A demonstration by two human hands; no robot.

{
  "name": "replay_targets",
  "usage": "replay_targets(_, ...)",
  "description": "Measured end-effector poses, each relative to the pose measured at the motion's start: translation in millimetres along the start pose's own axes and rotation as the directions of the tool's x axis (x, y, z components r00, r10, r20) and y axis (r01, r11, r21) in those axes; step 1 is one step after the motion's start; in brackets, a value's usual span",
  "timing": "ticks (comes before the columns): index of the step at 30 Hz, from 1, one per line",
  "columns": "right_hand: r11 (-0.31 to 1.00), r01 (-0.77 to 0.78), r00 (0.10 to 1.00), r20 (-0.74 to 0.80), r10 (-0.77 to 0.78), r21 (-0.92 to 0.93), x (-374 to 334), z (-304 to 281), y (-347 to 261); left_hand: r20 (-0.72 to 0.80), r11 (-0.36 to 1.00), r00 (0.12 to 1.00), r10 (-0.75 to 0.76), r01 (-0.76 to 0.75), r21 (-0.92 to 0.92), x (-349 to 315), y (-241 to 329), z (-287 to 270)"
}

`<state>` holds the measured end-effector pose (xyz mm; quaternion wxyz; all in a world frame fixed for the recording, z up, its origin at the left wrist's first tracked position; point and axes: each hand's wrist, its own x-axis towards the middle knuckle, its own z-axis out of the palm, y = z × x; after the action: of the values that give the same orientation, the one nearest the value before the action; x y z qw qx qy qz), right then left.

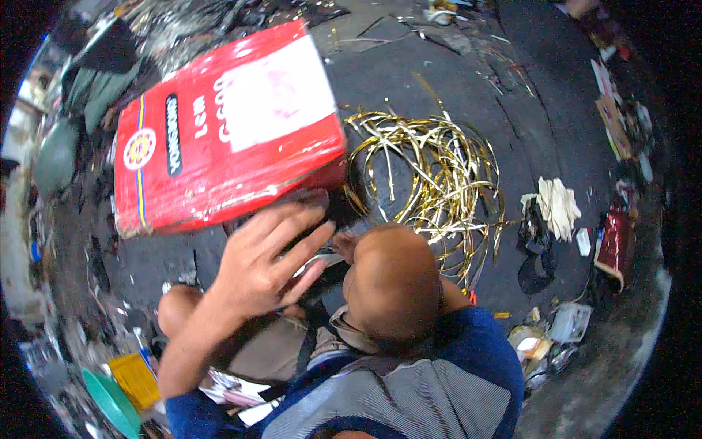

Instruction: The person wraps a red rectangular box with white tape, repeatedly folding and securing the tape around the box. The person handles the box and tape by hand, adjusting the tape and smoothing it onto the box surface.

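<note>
A red box (201,183) is sitting askew on the left, its near edge beside the left hand (274,252), which is spreading loosely bent fingers and gripping nothing visible. A bent knee (395,282) is hiding the right hand, whose state I cannot tell. Golden strips (442,157) are lying tangled beyond, pale cloth (559,208) resting farther right

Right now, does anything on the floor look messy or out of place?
Yes: the gold strips lie in a loose, overlapping tangle right of the red box, some ends sticking out instead of coiled neatly.
</note>
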<state>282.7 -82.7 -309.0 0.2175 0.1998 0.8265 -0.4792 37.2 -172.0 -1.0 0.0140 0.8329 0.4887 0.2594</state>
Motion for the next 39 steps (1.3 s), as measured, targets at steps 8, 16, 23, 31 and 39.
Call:
replay_targets(8, 0.962, 0.26, 0.962, -0.067, -0.266, -0.083, -82, -191, -138, 0.02, 0.785, 0.904, -0.427, 0.382, -0.488, -11, 21, 50)
replay_targets(16, 0.814, 0.546, 0.786, -0.215, -0.579, -0.197, -175, -273, -279, 0.089, 0.176, 0.814, -0.573, 0.229, -0.957, -5, 29, 8)
replay_targets(23, 0.952, 0.303, 0.754, -0.602, -0.264, -0.037, -175, -331, -257, 0.047, 0.424, 0.54, -0.84, 0.709, -0.564, -124, -68, -133)
replay_targets(31, 0.877, 0.159, 0.577, -0.678, -0.455, -0.454, -62, -293, -273, -0.653, 0.501, 0.655, -0.381, 0.74, 0.449, -85, -147, -141)
replay_targets(39, 0.866, -0.125, 0.446, -0.807, -0.387, -0.485, -67, -279, -268, -0.298, 0.851, 0.838, -0.457, 0.315, -0.421, 67, -113, 5)
